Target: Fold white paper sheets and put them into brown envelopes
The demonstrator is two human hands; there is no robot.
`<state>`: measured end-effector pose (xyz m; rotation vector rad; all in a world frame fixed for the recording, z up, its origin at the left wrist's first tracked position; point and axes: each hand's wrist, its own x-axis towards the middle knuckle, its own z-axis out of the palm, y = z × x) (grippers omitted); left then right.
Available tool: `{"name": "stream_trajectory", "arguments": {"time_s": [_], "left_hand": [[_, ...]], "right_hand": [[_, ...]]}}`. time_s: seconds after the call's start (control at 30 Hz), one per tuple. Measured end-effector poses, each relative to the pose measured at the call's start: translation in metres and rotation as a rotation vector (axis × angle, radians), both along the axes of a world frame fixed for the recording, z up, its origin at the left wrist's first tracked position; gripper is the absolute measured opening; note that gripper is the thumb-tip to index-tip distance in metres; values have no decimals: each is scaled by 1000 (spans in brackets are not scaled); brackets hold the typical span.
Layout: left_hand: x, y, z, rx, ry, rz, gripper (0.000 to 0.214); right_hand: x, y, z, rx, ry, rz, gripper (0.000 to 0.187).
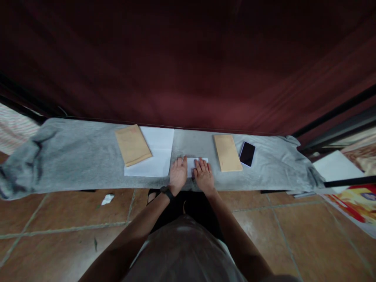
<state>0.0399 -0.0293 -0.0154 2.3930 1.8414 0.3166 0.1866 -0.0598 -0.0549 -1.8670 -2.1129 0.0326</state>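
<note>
White paper, a small flat rectangle (190, 165), sits between the hands! Right hand (204, 178): fingers extended, gripping nothing, resting on its right part. Left hand (178, 174): fingers outstretched and released, at its left edge, black band (167, 192) round the wrist. Beneath, a grey cloth-covered counter (85, 156). Leftward, a tan rectangular packet (133, 145) overlaps a large white sheet (160, 158); rightward, another tan packet (228, 153), and beside it, a dark-screened phone (247, 154).
</note>
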Motion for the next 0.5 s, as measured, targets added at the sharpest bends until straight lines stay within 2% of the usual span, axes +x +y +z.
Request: {"name": "stream_trajectory", "arguments": {"time_s": [0.17, 0.3, 0.5], "left_hand": [[20, -10, -19, -6, -61, -164, 60], [22, -10, -27, -40, -66, -177, 68], [6, -5, -29, -30, -77, -168, 69]], "right_hand": [[3, -1, -1, -40, -56, 27, 56], [2, -1, 0, -52, -3, 28, 55], [2, 2, -5, -41, 117, -22, 56]]}}
